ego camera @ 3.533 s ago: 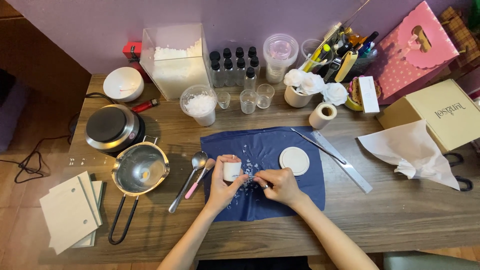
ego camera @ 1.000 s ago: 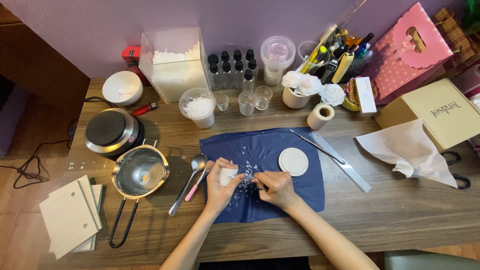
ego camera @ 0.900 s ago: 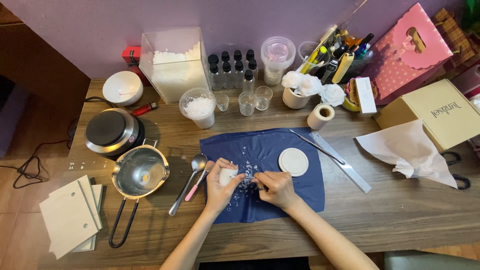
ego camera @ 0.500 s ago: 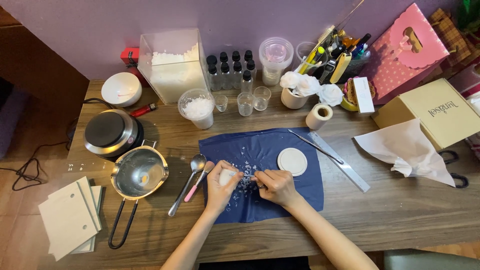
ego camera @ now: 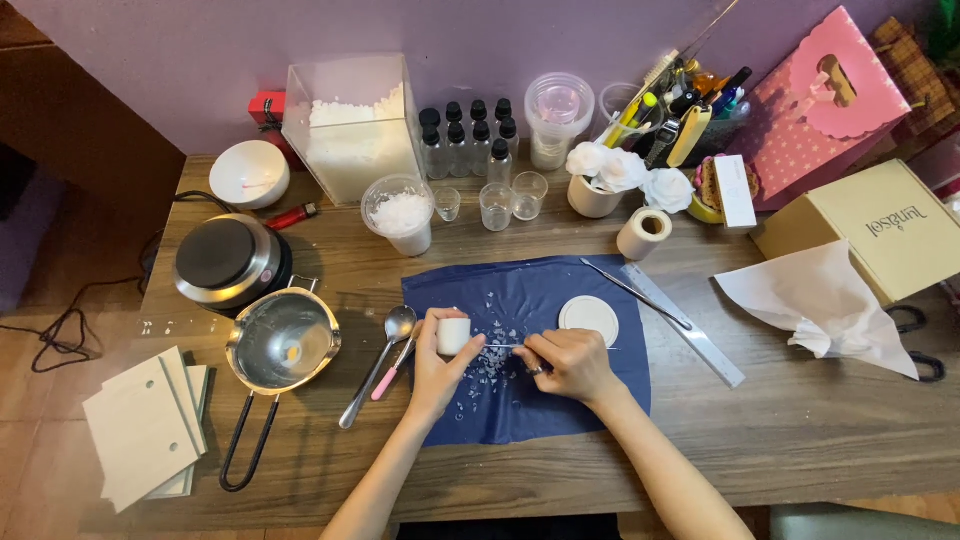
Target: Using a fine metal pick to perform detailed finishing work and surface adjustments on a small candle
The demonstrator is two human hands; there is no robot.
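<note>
My left hand [ego camera: 436,368] grips a small white cylinder [ego camera: 453,335], a candle-like piece, tilted on its side over a dark blue cloth [ego camera: 530,310]. My right hand [ego camera: 570,362] is closed on a thin metal tool [ego camera: 505,346] whose tip points left at the cylinder's end. White flakes [ego camera: 488,362] lie scattered on the cloth below and between both hands. A flat white disc [ego camera: 588,317] rests on the cloth just above my right hand.
A small steel pot [ego camera: 281,341] with a long handle, a spoon [ego camera: 380,360], a hotplate [ego camera: 228,258] and pale boards [ego camera: 145,425] sit left. Tweezers [ego camera: 633,292] and a ruler [ego camera: 685,325] lie right. Jars, bottles, cups, a tape roll [ego camera: 644,232] and boxes line the back.
The cylinder has been turned from upright onto its side in my left hand, and more white flakes lie on the cloth. Both hands have stayed over the same spot.
</note>
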